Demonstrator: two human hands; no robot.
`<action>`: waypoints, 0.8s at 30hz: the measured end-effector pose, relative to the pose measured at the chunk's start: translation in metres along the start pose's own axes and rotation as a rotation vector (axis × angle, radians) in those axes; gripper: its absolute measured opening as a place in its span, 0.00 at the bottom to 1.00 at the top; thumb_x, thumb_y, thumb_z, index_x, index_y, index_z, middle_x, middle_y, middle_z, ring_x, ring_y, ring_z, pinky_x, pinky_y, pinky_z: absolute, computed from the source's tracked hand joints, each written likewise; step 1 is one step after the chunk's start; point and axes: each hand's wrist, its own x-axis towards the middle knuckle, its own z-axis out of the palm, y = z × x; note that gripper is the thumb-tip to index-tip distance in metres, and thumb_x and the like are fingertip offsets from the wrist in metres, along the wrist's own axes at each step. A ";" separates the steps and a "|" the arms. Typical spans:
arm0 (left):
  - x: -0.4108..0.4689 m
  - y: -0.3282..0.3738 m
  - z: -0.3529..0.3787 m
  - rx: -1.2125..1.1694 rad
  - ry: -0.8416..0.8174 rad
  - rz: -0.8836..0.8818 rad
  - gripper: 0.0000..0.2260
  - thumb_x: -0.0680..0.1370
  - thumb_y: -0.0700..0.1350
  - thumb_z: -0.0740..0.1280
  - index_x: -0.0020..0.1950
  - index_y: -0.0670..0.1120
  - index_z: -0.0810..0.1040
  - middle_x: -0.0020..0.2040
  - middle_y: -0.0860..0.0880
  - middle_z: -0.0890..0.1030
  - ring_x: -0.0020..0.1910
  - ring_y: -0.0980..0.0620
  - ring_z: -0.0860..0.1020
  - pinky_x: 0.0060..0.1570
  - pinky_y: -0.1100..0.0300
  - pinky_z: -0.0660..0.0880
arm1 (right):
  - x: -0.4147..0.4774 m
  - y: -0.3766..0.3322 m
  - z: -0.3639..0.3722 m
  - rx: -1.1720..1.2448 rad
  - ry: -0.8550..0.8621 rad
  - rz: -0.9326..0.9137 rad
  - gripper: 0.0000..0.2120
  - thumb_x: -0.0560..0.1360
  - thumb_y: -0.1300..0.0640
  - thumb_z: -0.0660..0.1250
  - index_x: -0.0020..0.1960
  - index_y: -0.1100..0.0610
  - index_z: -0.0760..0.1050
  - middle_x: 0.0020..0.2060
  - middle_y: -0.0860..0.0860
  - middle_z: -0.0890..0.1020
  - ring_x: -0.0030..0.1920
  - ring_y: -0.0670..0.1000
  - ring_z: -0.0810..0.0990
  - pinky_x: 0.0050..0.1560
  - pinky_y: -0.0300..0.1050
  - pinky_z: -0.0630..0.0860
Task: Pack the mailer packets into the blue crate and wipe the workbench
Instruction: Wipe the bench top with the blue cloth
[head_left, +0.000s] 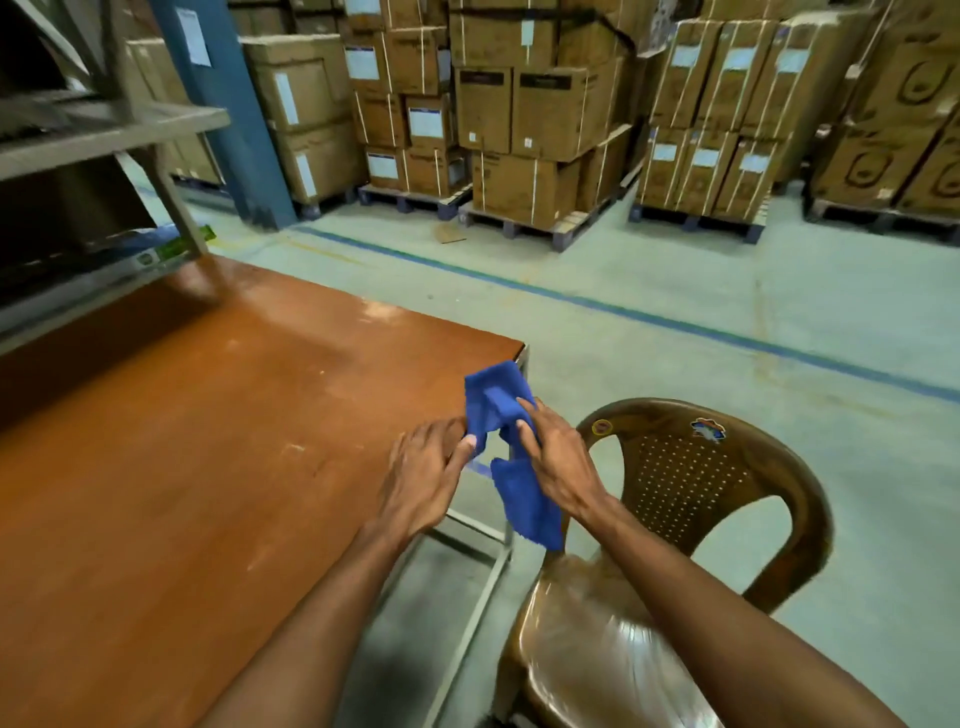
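So the blue cloth (498, 410) is pinched by left hand (423, 478), grasped by right hand (558, 462), over the workbench (208, 441) right edge.

A crumpled blue cloth (496, 410) hangs at centre frame off the desk's right corner, held by the left hand (421, 478) and right hand (558, 462). The glossy orange-brown desk (208, 441) fills the lower left.

1. Cloth (494, 410): plain bright blue.
2. Workbench (208, 441), near left: glossy orange-brown with pale scuffs.
3. Chair (691, 483), near right: dark brown, its back dotted with small holes.
4. Floor (675, 260): pale grey-green, crossed by a blue line (623, 313).
5. Boxes (545, 114), far: tan, with white labels.
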 end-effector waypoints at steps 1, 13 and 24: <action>0.005 0.021 0.000 -0.175 -0.040 -0.025 0.18 0.82 0.60 0.55 0.66 0.54 0.74 0.65 0.50 0.78 0.65 0.49 0.74 0.64 0.55 0.67 | -0.005 -0.003 -0.009 -0.025 0.034 -0.060 0.21 0.83 0.49 0.55 0.74 0.53 0.67 0.71 0.54 0.71 0.71 0.54 0.69 0.72 0.50 0.64; 0.037 0.168 0.020 -1.062 -0.378 -0.050 0.13 0.76 0.42 0.70 0.60 0.40 0.80 0.54 0.41 0.84 0.54 0.42 0.82 0.57 0.49 0.77 | -0.092 0.014 -0.133 0.116 0.213 -0.194 0.22 0.80 0.52 0.64 0.73 0.45 0.66 0.74 0.42 0.64 0.75 0.43 0.58 0.75 0.42 0.57; 0.003 0.246 0.078 -0.996 -0.399 -0.074 0.18 0.74 0.52 0.73 0.61 0.53 0.73 0.54 0.44 0.84 0.54 0.43 0.82 0.56 0.46 0.79 | -0.162 0.071 -0.201 0.458 0.393 0.011 0.31 0.72 0.63 0.74 0.71 0.46 0.68 0.66 0.39 0.75 0.67 0.44 0.73 0.66 0.41 0.71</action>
